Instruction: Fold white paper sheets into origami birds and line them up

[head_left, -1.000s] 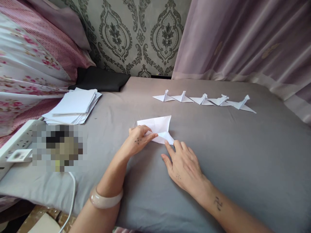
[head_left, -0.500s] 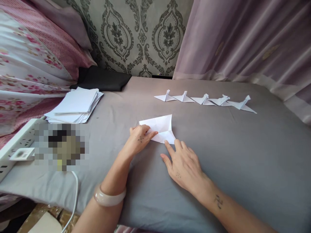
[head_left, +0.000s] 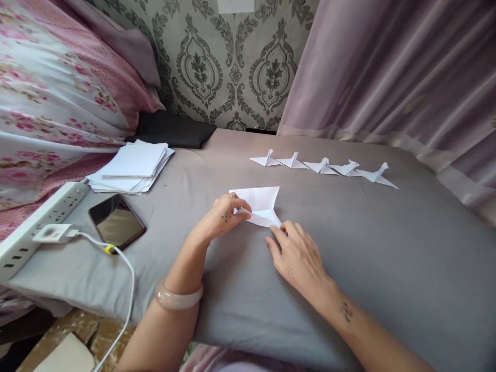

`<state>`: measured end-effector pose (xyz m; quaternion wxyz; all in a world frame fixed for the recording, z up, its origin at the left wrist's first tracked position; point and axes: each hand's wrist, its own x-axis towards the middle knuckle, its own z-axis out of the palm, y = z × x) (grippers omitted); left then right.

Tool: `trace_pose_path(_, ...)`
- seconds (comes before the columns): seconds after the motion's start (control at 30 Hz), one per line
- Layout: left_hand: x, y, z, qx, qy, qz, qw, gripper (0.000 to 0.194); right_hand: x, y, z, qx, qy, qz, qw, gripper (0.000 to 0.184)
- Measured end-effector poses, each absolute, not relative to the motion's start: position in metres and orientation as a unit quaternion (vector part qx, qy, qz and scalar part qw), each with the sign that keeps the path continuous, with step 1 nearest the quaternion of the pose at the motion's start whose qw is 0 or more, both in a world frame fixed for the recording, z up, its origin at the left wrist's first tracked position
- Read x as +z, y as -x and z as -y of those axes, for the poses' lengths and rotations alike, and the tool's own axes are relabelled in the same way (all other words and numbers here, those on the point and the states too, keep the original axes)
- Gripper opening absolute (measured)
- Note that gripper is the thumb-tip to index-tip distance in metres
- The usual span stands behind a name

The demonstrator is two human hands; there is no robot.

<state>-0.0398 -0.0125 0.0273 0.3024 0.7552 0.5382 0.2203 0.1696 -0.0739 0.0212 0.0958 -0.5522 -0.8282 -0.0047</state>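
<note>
A white sheet of paper (head_left: 260, 199) with creases lies in front of me, its near part folded up along a line across the middle. My left hand (head_left: 223, 214) is at the paper's left side, thumb and index fingertips close together on the crease. My right hand (head_left: 296, 250) rests at the near right corner, index fingertip touching the edge and thumb held apart. Beyond the paper, several folded paper birds (head_left: 320, 165) stand in a row.
A stack of white paper (head_left: 134, 161) lies at the left, near a black folded cloth (head_left: 174, 129). A phone (head_left: 117, 221), white cable (head_left: 132, 289) and power strip (head_left: 58, 206) with a charger (head_left: 54, 233) are at left. A purple curtain (head_left: 387, 72) hangs at right.
My left index finger has come down toward the thumb over the crease. The right hand stays at the corner, moved slightly. The view has shifted a little.
</note>
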Motion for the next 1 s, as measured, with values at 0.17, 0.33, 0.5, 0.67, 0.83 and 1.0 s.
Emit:
trace_pose_path(0.17, 0.025, 0.048, 0.022, 0.255, -0.750, -0.506, 0.342, 0.021, 0.021, -0.165, 0.054, 0.009, 0.483, 0.853, 0.199, 0.035)
trace_pose_path(0.33, 0.010, 0.055, 0.034, 0.288, -0.743, -0.514, 0.317, 0.022, 0.013, -0.147, 0.040, -0.040, 0.411, 0.898, 0.149, 0.020)
trace_pose_path(0.5, 0.004, 0.063, 0.048, 0.305, -0.704, -0.600, 0.227, 0.028, 0.014, -0.135, 0.045, -0.124, 0.394, 0.909, 0.059, 0.018)
trace_pose_path(0.67, 0.002, 0.059, 0.061, 0.302, -0.699, -0.615, 0.205, 0.022, 0.018, -0.125, 0.046, -0.142, 0.391, 0.909, 0.012, 0.018)
trace_pose_path(0.83, -0.008, 0.053, 0.060, 0.270, -0.728, -0.603, 0.184, 0.025, 0.022, -0.122, 0.038, -0.109, 0.388, 0.915, 0.008, 0.018)
trace_pose_path(1.0, -0.009, 0.053, 0.054, 0.271, -0.717, -0.610, 0.202, 0.025, 0.025, -0.126, 0.027, -0.023, 0.411, 0.911, 0.030, 0.025)
